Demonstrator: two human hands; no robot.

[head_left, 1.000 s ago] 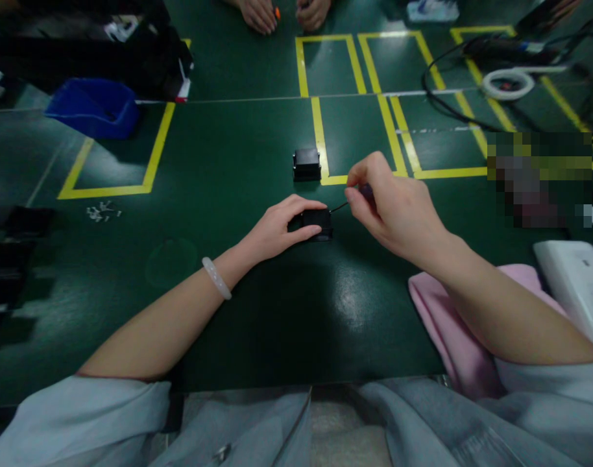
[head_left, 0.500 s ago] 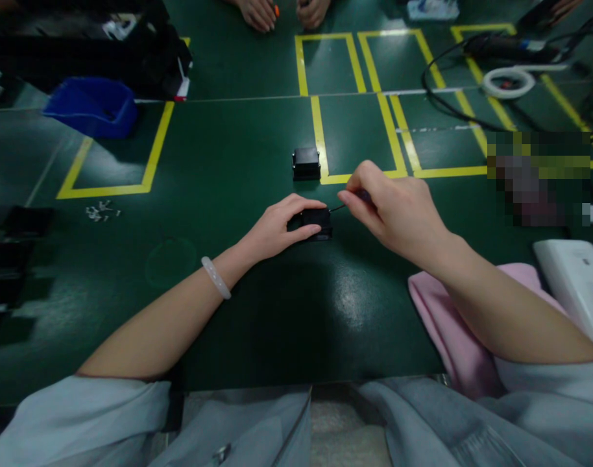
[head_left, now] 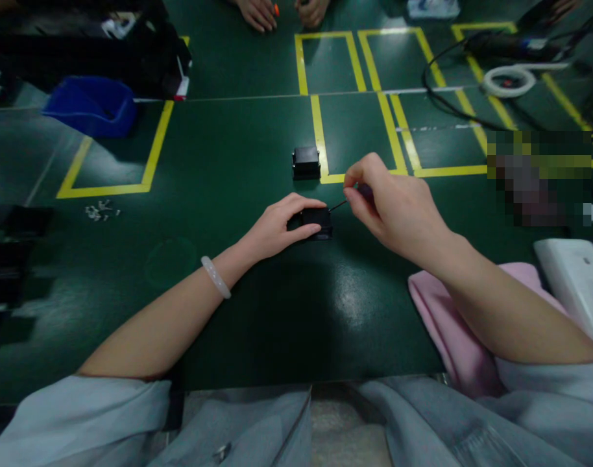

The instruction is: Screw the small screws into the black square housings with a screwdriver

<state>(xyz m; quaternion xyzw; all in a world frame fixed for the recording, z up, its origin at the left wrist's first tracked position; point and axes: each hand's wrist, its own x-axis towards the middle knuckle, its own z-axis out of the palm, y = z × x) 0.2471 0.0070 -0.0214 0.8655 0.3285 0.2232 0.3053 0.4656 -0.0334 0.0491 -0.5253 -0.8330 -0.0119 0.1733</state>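
My left hand point(head_left: 285, 227) grips a small black box-shaped part point(head_left: 316, 220) against the green table, thumb on the near side and fingers on the far side. In my right hand point(head_left: 391, 204) is a screwdriver point(head_left: 338, 205), its handle mostly hidden by the curled fingers. The thin shaft slants down to the left, and its tip meets the right end of the black part. Just beyond the hands, a second black box-shaped part point(head_left: 306, 163) stands on the table. Small silver screws point(head_left: 100, 211) lie in a loose pile to the left.
A blue bin point(head_left: 91, 107) sits at the back left, near more black parts point(head_left: 7, 263). On the right lie a pink cloth point(head_left: 435, 305), a white box point(head_left: 571, 279) and a cable coil point(head_left: 508, 82). Another person's hands point(head_left: 281, 11) rest across the table, which carries yellow tape outlines.
My right hand has risen slightly and tilted the screwdriver a little steeper, its tip still at the part's right end. My left hand and the black part have stayed in place.
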